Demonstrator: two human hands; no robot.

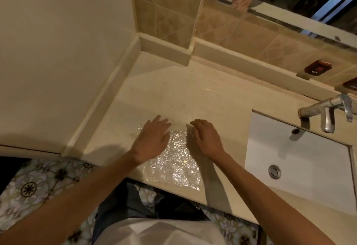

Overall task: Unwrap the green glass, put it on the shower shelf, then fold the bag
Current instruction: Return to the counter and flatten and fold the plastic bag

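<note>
fingers of left hand (152, 136) spread flat on clear bag (173, 159); right hand (205, 137) fingers curled, pressing bag edge, left of sink (301, 159).

bag (174, 162) flat on counter (173, 93) | left hand (152, 136), right hand (205, 135) pressing it

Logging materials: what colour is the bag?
Clear, crinkled plastic bag; head view.
</note>
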